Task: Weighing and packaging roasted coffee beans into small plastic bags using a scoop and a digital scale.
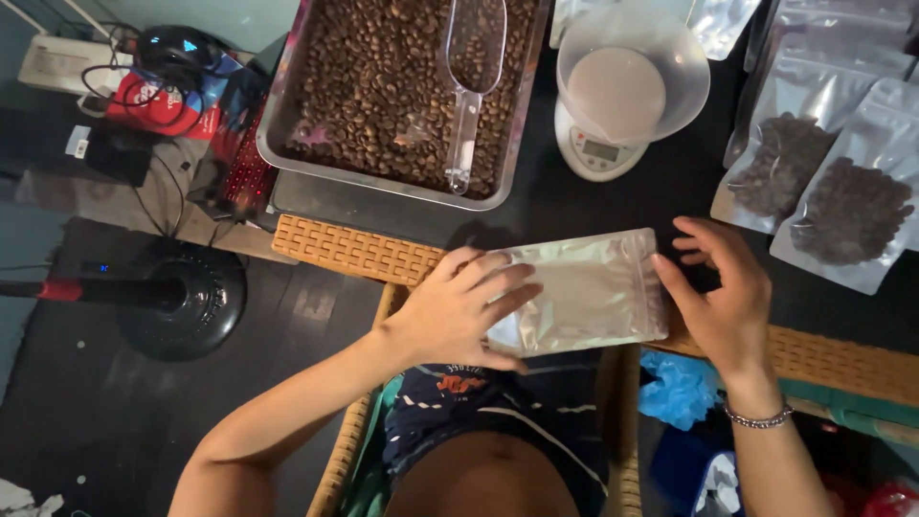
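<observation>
Overhead view of a dark tabletop [593, 196] with a woven wicker edge [354, 251], in a dim room with a dark floor. The landmark is a steel tray [287, 115] of coffee beans at the top centre; a clear scoop [469, 86] lies in it. Right of the tray stands a small white scale [598, 153] carrying a clear bowl [684, 72]. Farther right lie filled silver pouches [842, 215] with windows that show beans. Left of the tray, off the tabletop, are tangled cables and a round black base [187, 306] on the floor.

Below the tray, at the near wicker edge, an empty silver pouch [589, 292] lies flat. The left hand [455, 311] rests on its left end, fingers [503, 282] slightly spread and pressed down on the foil. The right hand [723, 297] meets its right end, fingers [670, 282] loosely curled, the thumb side touching the pouch edge; whether it pinches the foil cannot be told. A bead bracelet [758, 417] circles the right wrist.
</observation>
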